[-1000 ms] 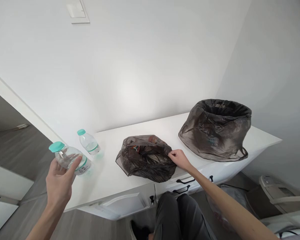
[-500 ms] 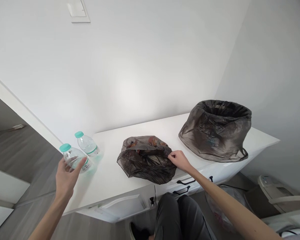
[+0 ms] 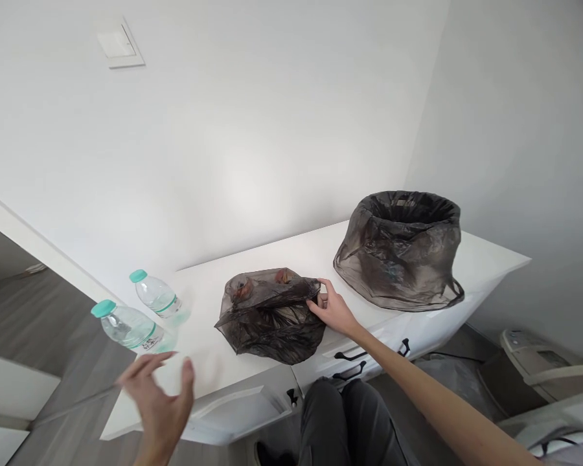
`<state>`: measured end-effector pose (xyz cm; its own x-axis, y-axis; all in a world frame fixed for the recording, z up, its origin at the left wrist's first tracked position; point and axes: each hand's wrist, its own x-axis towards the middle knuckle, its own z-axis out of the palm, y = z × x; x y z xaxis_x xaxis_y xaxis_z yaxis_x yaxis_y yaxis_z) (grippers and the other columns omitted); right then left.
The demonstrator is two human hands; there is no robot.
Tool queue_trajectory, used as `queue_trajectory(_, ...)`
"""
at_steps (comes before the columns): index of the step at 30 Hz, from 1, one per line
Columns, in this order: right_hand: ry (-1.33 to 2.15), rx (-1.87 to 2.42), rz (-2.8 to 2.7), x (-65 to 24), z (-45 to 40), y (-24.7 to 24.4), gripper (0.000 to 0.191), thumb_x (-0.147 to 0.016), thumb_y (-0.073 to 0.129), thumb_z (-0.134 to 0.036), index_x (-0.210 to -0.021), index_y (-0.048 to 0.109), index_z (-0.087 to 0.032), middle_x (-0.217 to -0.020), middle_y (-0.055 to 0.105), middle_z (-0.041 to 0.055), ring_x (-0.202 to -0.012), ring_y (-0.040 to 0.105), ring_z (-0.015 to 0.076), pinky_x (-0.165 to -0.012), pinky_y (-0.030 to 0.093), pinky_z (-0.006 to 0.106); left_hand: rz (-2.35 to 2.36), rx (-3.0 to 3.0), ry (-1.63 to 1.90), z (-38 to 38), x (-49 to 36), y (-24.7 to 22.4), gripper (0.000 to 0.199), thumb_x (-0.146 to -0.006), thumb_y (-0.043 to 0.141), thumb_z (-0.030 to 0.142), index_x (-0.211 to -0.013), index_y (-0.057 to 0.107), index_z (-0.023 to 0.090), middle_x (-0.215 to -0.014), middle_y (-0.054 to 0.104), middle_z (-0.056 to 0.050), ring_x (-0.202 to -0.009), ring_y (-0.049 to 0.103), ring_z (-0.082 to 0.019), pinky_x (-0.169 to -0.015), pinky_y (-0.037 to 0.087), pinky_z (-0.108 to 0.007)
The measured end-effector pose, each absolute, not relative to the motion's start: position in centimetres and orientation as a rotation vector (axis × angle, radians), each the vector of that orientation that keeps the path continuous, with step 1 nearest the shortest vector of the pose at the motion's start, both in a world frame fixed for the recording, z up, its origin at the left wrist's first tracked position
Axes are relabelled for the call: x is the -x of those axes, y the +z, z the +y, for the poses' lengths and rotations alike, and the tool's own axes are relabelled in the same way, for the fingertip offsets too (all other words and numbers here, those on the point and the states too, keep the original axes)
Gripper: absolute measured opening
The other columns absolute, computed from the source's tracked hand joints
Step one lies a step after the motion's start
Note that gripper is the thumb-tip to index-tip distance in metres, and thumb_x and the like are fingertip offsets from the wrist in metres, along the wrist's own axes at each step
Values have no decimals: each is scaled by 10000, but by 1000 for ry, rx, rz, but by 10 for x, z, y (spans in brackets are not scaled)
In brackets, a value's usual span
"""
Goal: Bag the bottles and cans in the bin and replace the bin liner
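Note:
My left hand [image 3: 160, 395], slightly blurred, hangs in front of the cabinet top with thumb and fingers spread and nothing between them. Just beyond it stands a clear plastic bottle [image 3: 129, 325] with a mint-green cap, and a second such bottle [image 3: 156, 294] is behind it. My right hand [image 3: 334, 309] pinches the right side of the mouth of a thin black plastic bag [image 3: 274, 317]. Reddish-brown items show through the bag's far side; what they are I cannot make out. A bigger black plastic bag [image 3: 393, 255] sits upright to the right, its mouth open.
The white cabinet top [image 3: 204, 362] runs along the wall, with black handles [image 3: 350, 371] on its front. A light switch [image 3: 120, 42] is on the wall. My knees are close to the cabinet. A pale appliance [image 3: 539, 362] stands at the lower right.
My left hand has let go of the nearer bottle and moved down and right, toward me. My right hand keeps hold of the smaller bag's edge. The view has shifted slightly.

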<state>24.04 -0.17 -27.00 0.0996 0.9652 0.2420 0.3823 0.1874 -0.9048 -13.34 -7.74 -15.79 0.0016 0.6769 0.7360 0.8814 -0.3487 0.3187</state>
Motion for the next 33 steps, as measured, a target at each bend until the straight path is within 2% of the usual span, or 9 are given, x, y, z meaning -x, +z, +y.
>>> queue_trajectory(3,705,1373,-1424,-241,-2,-268,629,-868,618,-439,-1413,424,-193,-605,527,-113,-611,574,190,-669,404,268,-1253,2471,-1082,-78,78,-155,252,-979,506,261,-1183,620,352,-1022,648,-75,-1051,632,-296,-964,545,-509)
queue_trajectory(6,617,1432,-1409,-244,0,-271,505,-858,609,-396,-1316,517,-206,-624,540,-98,-620,572,187,-680,397,272,-1018,2871,-782,-58,33,-150,307,-1019,430,240,-1243,621,328,-1127,704,-68,-1127,645,-257,-993,550,-440)
queue_trajectory(10,432,1508,-1456,-248,5,-279,177,-884,602,-384,-958,639,-227,-827,649,1,-761,612,190,-692,381,273,-1022,2948,-511,-13,-4,-157,366,-1030,406,225,-1327,617,258,-1309,685,-98,-1260,614,-271,-1092,506,-477)
queue_trajectory(14,388,1489,-1479,-250,6,-276,111,-880,599,-314,-908,665,-229,-1029,699,41,-871,639,188,-744,403,269,-1073,2805,-346,29,-27,-167,400,-1017,400,194,-1355,613,210,-1234,690,-147,-1158,660,-318,-1028,536,-517)
queue_trajectory(20,627,1405,-1475,-253,3,-260,130,-850,603,-354,-841,653,-234,-801,705,5,-775,624,196,-727,415,264,-933,2809,-44,59,-63,-173,476,-837,508,-1,-1255,638,186,-1208,681,-160,-1134,660,-330,-977,554,-486)
queue_trajectory(23,649,1396,-1419,-254,3,-257,131,-816,566,-342,-743,537,-237,-700,620,-23,-699,557,169,-690,390,251,-940,2779,-32,68,-72,-179,492,-793,502,-43,-1218,648,156,-1201,683,-179,-1167,646,-354,-988,537,-517)
queue_trajectory(26,677,1385,-1337,-252,3,-254,175,-809,530,-367,-722,436,-248,-644,530,-44,-645,484,150,-658,371,246,-948,2758,-32,73,-67,-180,462,-831,502,-16,-1234,637,166,-1218,680,-160,-1178,646,-334,-1003,531,-497)
queue_trajectory(30,706,1365,-1282,-248,0,-248,194,-807,500,-395,-727,389,-258,-623,458,-56,-618,435,143,-624,353,248,-933,2814,-181,59,-37,-168,290,-1012,488,216,-1271,619,213,-1296,652,-134,-1205,647,-308,-998,551,-461)
queue_trajectory(33,701,1359,-1263,-245,-2,-248,189,-785,493,-389,-716,374,-260,-621,432,-58,-618,426,141,-620,345,249,-1043,2844,-596,30,-5,-154,365,-1078,436,346,-1420,537,274,-1431,615,-93,-1316,613,-269,-1072,538,-428)
